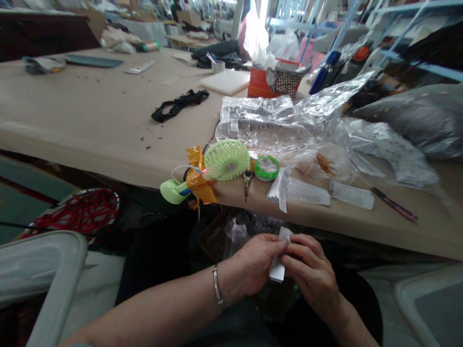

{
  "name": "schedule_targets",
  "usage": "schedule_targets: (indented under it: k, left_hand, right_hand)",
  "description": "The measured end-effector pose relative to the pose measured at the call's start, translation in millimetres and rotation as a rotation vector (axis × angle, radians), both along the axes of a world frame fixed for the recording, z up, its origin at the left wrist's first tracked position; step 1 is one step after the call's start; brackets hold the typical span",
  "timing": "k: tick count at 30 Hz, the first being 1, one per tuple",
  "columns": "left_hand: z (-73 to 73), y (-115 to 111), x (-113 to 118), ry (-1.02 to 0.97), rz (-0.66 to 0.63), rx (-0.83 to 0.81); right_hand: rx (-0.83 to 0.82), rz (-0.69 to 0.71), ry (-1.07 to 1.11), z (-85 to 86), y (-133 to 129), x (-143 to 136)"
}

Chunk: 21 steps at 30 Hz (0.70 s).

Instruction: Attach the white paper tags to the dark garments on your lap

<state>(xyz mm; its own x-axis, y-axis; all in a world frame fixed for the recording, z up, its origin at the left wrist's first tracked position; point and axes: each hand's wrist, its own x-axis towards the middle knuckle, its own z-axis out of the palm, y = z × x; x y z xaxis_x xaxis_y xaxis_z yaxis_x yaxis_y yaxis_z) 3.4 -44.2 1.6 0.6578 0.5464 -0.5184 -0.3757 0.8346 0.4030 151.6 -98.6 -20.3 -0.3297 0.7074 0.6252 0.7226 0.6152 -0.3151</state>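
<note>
A small stack of white printed labels [278,269] is held between both hands, below the table edge. My left hand [255,262], with a bracelet on the wrist, pinches it from the left between thumb and fingers. On the right side, the fingers of my right hand [313,270] close on the same stack. More printed strips [307,191] lie fanned at the table edge, beside another bundle [352,195]. A green round tub [266,167] with white contents stands to their left.
A green fan [227,160] is taped at the table edge [119,164], near a small pointed tool [247,185]. Pink-handled scissors [395,204] lie right. Clear plastic bags [267,127] cover the middle. Black fabric [180,105] lies farther back. Chairs [74,270] flank the lap.
</note>
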Motion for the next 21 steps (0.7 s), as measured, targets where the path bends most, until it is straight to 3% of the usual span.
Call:
schedule_targets:
  k: [4,9,11,15,21]
  left_hand:
    - [-0.9,0,-1,0.108,-0.050,0.000]
    - [-8.9,1,-4,0.232,-0.113,0.029]
    - [-12.1,1,-5,0.240,-0.115,0.027]
    - [-12.6,-1,-6,0.260,-0.117,0.007]
    - [-8.5,0,-9,0.287,-0.115,0.021]
  right_hand:
    - [-0.031,-0.082,-0.031,2.4,6,24]
    - [0.043,-0.660,-0.253,5.7,36,87]
    - [0.021,-0.761,-0.394,5.3,44,104]
    - [0.017,-0.743,-0.509,0.2,42,116]
    - [0.115,-0.643,-0.257,-0.6,24,126]
